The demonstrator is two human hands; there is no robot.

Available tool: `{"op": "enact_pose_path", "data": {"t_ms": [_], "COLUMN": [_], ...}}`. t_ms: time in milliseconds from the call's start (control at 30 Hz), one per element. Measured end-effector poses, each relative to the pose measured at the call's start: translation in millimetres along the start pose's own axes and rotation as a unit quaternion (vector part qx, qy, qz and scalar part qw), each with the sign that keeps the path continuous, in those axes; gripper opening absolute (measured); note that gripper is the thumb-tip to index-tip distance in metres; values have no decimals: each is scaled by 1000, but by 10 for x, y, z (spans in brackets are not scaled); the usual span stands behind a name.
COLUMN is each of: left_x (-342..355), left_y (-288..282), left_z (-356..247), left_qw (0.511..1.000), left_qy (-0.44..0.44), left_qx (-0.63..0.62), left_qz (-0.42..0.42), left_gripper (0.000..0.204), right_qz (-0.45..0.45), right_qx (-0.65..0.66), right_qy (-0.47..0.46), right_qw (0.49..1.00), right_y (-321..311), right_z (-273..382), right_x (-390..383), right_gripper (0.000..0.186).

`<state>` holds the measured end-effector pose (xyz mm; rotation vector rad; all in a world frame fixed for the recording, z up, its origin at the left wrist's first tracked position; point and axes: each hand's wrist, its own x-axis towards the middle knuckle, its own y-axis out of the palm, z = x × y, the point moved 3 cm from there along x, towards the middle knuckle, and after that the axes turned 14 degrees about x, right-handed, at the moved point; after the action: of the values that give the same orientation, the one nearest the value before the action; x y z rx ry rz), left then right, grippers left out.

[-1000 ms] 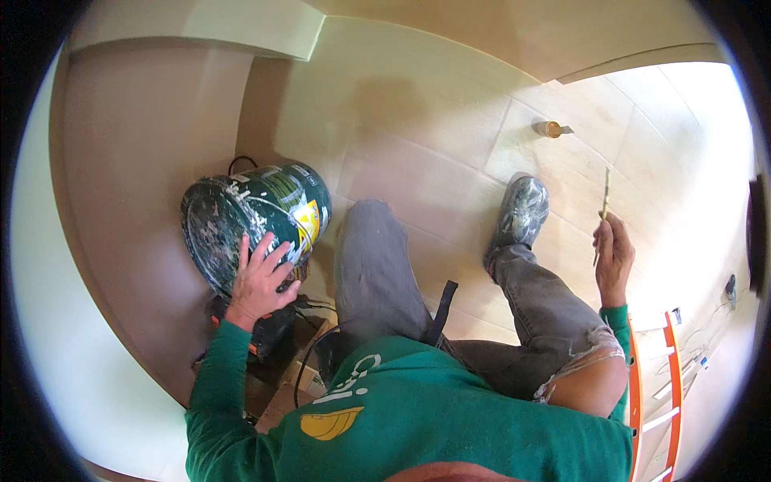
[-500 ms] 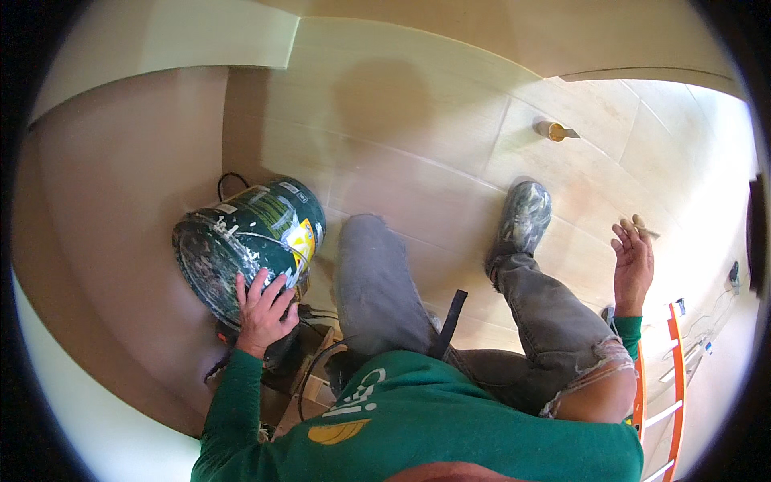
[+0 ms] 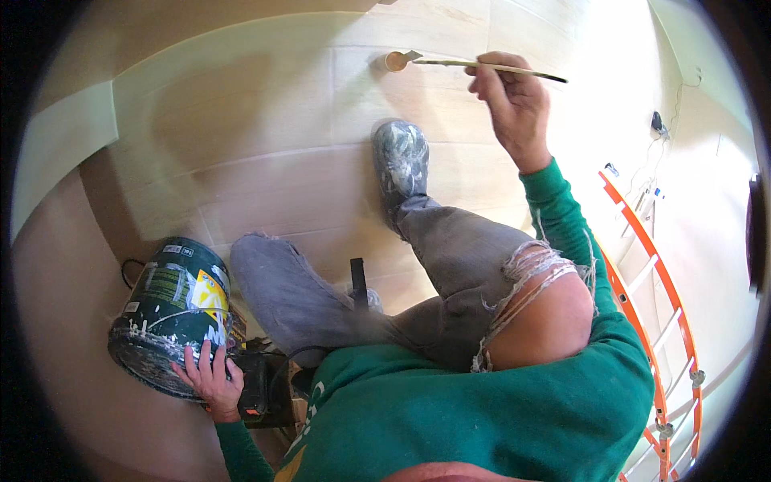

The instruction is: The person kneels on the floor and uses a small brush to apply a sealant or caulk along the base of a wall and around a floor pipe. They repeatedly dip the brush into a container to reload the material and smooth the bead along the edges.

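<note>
Item: slim stick-like tool (image 3: 443,63), upper right of centre in the frame, pale for most of its length and dark at one end. I log its pale end just beside the cup; contact I cannot tell.

Holder: right hand (image 3: 518,108), closed around the tool between thumb and fingers, past its middle toward the dark end. I judge this grip leaves a long free length for fine steering.

Cup (image 3: 386,62): small, orange inside, on the floor (image 3: 462,173) at upper centre. A flat blade (image 3: 414,56) juts over its rim, seemingly propped there for an easy pick-up.

Shoe (image 3: 400,157): splattered white, below the cup, probably planted forward to steady the reach.

Bucket (image 3: 181,289): dark green, white-smeared, lower left; whether upright or lying I cannot tell. Left hand (image 3: 215,387), well apart from the right, lays parted fingers against it, I think as a brace for the leaning body.

Beside the bucket: black equipment (image 3: 255,379), partly hidden by it.

Far right: orange ladder (image 3: 657,259), behind the right arm, apparently kept out of the way.
</note>
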<state>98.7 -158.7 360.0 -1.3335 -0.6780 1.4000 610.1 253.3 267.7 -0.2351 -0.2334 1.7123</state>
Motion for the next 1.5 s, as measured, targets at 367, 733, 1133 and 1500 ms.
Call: {"op": "enact_pose_path", "data": {"t_ms": [367,733,1133,1500], "left_x": [1,-7,3,-15], "left_y": [-18,-2,-3,21], "left_z": [0,6,5,19], "left_qw": [1000,1000,1000,1000], "left_qy": [2,8,6,8], "left_qx": [-1,3,1,-3], "left_qz": [0,-7,-12,-12], "left_gripper": [22,22,23,23], "right_qz": [44,62,-26,-66], "right_qx": [-131,-180,-11,81], "right_qy": [8,44,135,200], "right_qw": [990,981,991,974], "right_y": [352,419,192,135], "right_z": [-603,-741,-782,-837], "right_x": [54,133,111,90], "right_gripper": [20,20,27,25]}}
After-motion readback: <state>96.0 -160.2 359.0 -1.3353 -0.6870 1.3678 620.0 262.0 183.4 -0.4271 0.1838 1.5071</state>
